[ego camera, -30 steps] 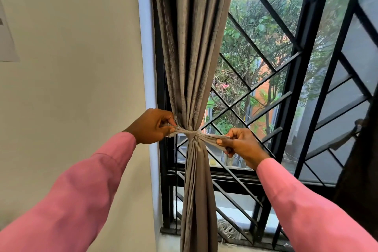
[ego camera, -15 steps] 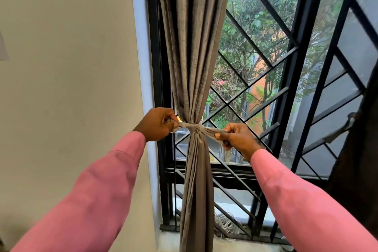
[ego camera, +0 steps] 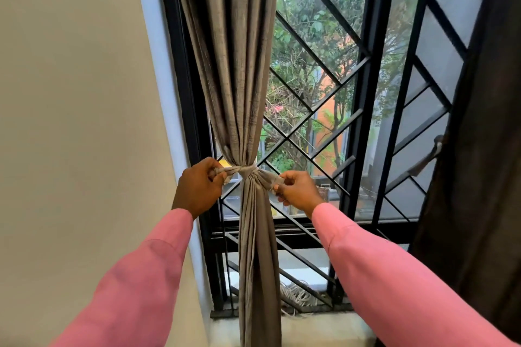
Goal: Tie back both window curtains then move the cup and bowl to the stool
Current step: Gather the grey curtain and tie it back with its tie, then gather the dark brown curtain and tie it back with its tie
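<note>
While left hand (ego camera: 198, 187) pinches one end of the knotted grey fabric tie band (ego camera: 247, 170) and right hand (ego camera: 298, 191) pinches the other | band cinches gathered grey pleated curtain (ego camera: 234, 65), frame centre | black metal diagonal window grille (ego camera: 363, 93) behind | dark second curtain (ego camera: 479, 177), right edge | cream wall (ego camera: 70, 93), left

Both arms are in long pink sleeves (ego camera: 394, 276), pretty loose fit. Cuffs stop right at the wrists. Hands bare, no rings or watch showing.
</note>
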